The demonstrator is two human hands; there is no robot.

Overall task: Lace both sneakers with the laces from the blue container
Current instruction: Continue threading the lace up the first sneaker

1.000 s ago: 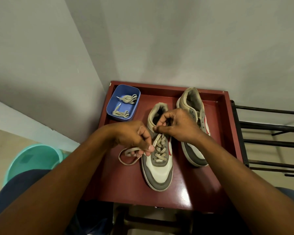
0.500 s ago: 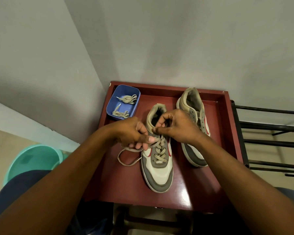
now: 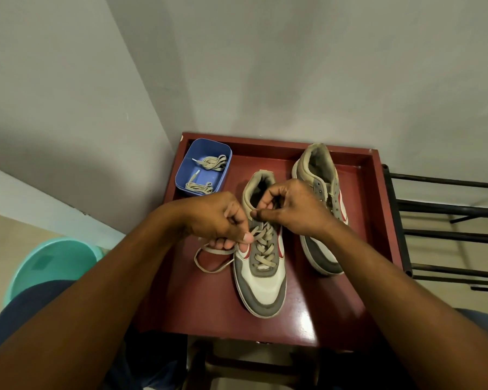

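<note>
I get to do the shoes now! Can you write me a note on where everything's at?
Left grip pinches the lace beside the near sneaker; its slack loops on the table.
Right grip pinches at the top eyelets, seemingly the lace's other end.
Done: near sneaker crossed almost to the top.
Left: finish it, then lace the far sneaker, still bare, with laces from the container.
</note>
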